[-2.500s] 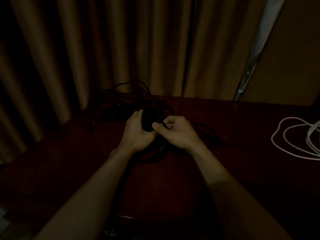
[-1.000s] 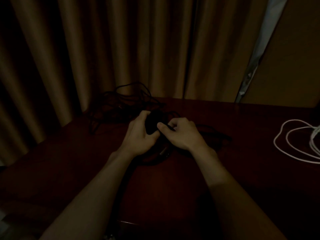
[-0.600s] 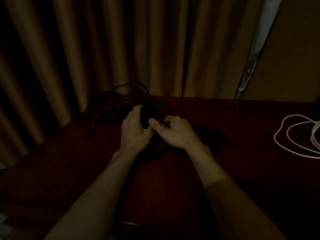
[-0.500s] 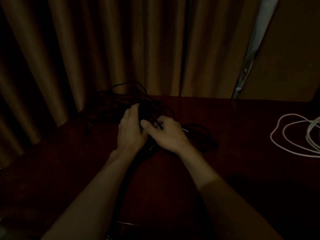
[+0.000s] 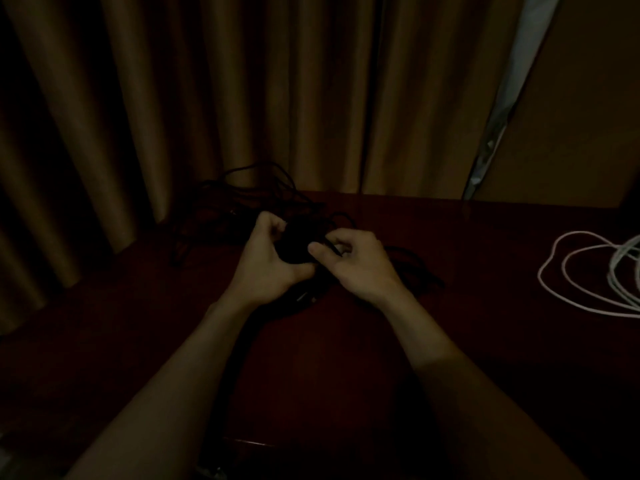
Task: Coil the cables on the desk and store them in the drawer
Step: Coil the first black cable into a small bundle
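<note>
Head view showed two hands meeting over the far middle of the dark red desk [image 5: 346,358]. The left hand [image 5: 266,268] was curled round one compact black bundle [image 5: 296,242] of wound cable, thumb and fingers closed on it from the left. The right hand [image 5: 362,265] touched the bundle's right side, thumb and forefinger pinching a thin black strand that ran off it.

A loose tangle of black cable [image 5: 242,199] lay just behind the hands, against the foot of the brown curtain [image 5: 242,81]. How many cables made it up could not be counted in the dim light. More black loops [image 5: 415,268] lay flat on the desk under and beside the right wrist.

Well apart, at the right edge, a white cable [image 5: 568,271] lay in several open loops, cut off by the frame. Whether it was one cable or more could not be told.
</note>
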